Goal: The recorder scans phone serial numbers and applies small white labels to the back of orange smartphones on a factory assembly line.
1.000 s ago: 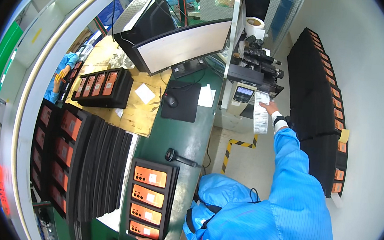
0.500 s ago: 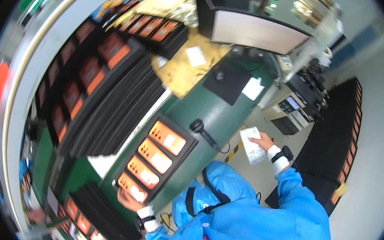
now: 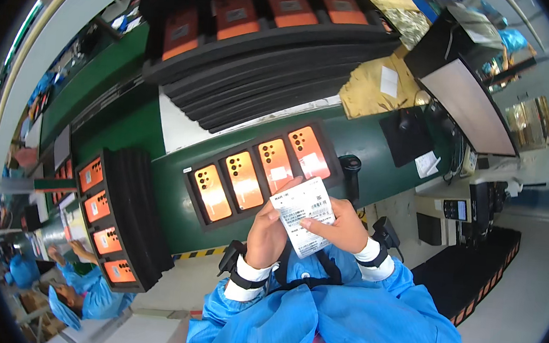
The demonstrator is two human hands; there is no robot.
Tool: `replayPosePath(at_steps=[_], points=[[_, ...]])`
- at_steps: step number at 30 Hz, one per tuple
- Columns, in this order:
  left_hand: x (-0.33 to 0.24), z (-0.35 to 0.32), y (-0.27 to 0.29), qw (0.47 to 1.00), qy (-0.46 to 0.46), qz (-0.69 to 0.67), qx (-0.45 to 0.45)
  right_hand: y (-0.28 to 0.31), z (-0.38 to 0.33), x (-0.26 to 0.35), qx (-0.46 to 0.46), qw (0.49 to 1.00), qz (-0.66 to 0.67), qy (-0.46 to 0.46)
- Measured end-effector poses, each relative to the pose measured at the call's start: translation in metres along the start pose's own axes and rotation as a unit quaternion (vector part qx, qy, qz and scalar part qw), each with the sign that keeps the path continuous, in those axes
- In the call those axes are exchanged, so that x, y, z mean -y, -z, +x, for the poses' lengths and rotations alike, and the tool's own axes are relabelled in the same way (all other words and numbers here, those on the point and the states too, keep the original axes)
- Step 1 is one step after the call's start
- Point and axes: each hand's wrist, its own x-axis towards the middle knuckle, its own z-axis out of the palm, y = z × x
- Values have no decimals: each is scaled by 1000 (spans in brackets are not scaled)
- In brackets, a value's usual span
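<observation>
White and thin, the label sheet is clamped between my left hand and right hand, on my side of the black smartphone tray; probably light, easily creased, best held by opposite edges.

Left hand — now on label sheet

White label sheet: fine print too small to read; hides some fingers of left hand. Phone tray: near edge partly behind sheet, hands. Far tray stack cut off by top edge, blue jacket by bottom. Left-side co-worker small, detail unclear.
</observation>
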Motion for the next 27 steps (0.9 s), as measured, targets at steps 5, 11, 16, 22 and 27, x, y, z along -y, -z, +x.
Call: replayPosePath(at_steps=[5,11,16,22,27], points=[[-22,-15,21,999,-26,-38,-12,-36,14,11,23,1000,-15,-12],[-42,-23,43,996,-28,-76,-44,-61,15,13,61,997,-27,-41],[-72,-18,73,977,-111,-155,-100,-69,-6,-9,134,984,-89,-75],[-87,-9,98,974,-115,-120,-154,-65,-22,-18,161,963,-76,-204],[-75,-5,101,966,-141,-144,-160,-59,-17,-17,100,987,-98,-83]])
